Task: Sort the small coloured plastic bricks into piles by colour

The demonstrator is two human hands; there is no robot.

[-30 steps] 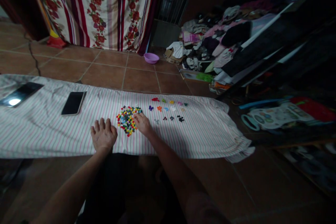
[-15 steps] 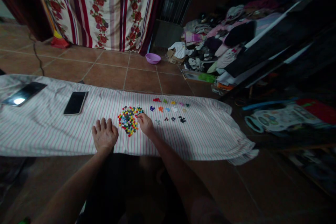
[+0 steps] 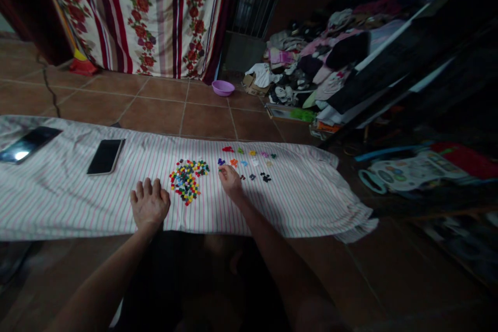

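Note:
My left hand [image 3: 149, 203] lies flat on the striped cloth [image 3: 97, 202], fingers spread, just left of a heap of small mixed-colour pieces [image 3: 185, 187]. To the right of the heap, my right hand [image 3: 231, 182] pinches a tiny dark-green piece [image 3: 220, 170] between thumb and fingertips. Around and beyond that hand lie small groups sorted by colour: red pieces [image 3: 227, 149], purple pieces [image 3: 221, 162], orange pieces [image 3: 234, 163], yellow pieces [image 3: 253, 153], green pieces [image 3: 240, 151] and black pieces [image 3: 266, 178]. Part of the nearest row is hidden behind my right hand.
Two phones lie on the cloth at left, one dark phone [image 3: 106, 157] and one reflecting light, a glossy phone [image 3: 29, 144]. Past the cloth's far edge, a purple basin [image 3: 223, 88] stands on the tiled floor. A clothes pile [image 3: 311, 62] sits at the back right.
My right hand has moved right, away from the heap and toward the sorted groups, with a small piece in its fingertips. My left hand stays flat on the cloth. The view has shifted slightly.

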